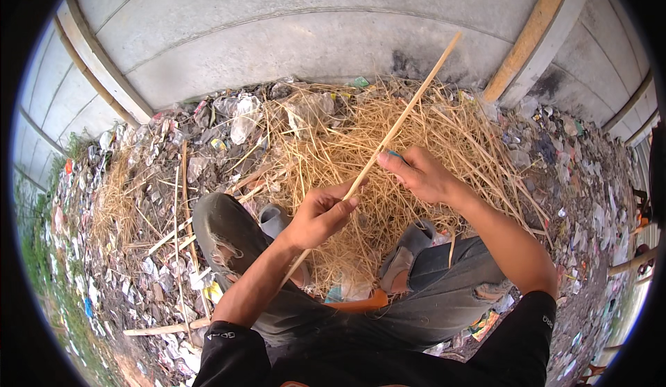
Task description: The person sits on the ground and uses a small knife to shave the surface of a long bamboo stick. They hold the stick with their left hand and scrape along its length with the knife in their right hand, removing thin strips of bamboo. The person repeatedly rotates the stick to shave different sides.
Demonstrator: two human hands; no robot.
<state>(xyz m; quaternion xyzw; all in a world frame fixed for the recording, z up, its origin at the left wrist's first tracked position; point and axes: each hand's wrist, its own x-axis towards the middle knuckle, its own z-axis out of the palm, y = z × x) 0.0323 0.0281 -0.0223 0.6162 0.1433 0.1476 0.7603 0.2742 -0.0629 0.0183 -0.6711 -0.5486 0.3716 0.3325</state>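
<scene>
A long, pale bamboo strip (417,96) runs diagonally from over my left forearm up toward the wall. My left hand (320,215) is closed around its middle, thumb along the top. Just beyond, my right hand (420,174) is closed with its thumb against the strip. A small blue-green thing (394,154) shows at that thumb; whether it is a wrap or part of a held tool I cannot tell. Beneath both hands spreads a heap of straw-coloured shavings (458,137), reaching between my feet.
A grey concrete panel wall (312,47) stands in front, with a post (531,36) at right. Litter (243,118) covers the dark ground. Loose sticks (179,248) lie left of my knee. Something orange (361,301) sits between my legs; my sandals (411,242) flank the shavings.
</scene>
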